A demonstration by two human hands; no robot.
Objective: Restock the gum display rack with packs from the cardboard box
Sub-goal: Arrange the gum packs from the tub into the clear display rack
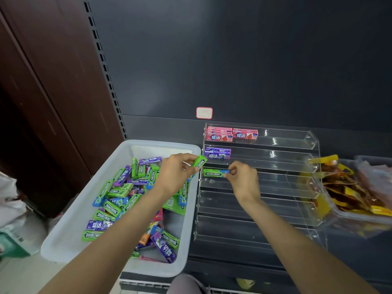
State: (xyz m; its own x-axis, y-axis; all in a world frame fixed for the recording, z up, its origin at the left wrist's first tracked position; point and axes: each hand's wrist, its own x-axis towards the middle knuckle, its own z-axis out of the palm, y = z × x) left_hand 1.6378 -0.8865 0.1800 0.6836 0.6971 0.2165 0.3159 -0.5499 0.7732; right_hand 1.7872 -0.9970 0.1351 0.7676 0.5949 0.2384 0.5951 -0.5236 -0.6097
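The dark shelf (161, 130) carries a white bin (70, 228) at its left edge and a clear rack (275, 211) just beside it, their sides almost touching. Most rack tiers are bare; the lower ones give free room. The bin holds a loose heap of green, purple and other gum packs (118, 200). At the shelf's right edge a clear tray (360, 217) holds yellow snack bags. Pink packs (231, 134) lie at the left of the top tier, purple packs (217, 153) below. The right hand (244, 179) pinches a green pack (214, 173) at the third tier's left end. The left hand (178, 172) grips another green pack (199, 161) above the bin's right rim.
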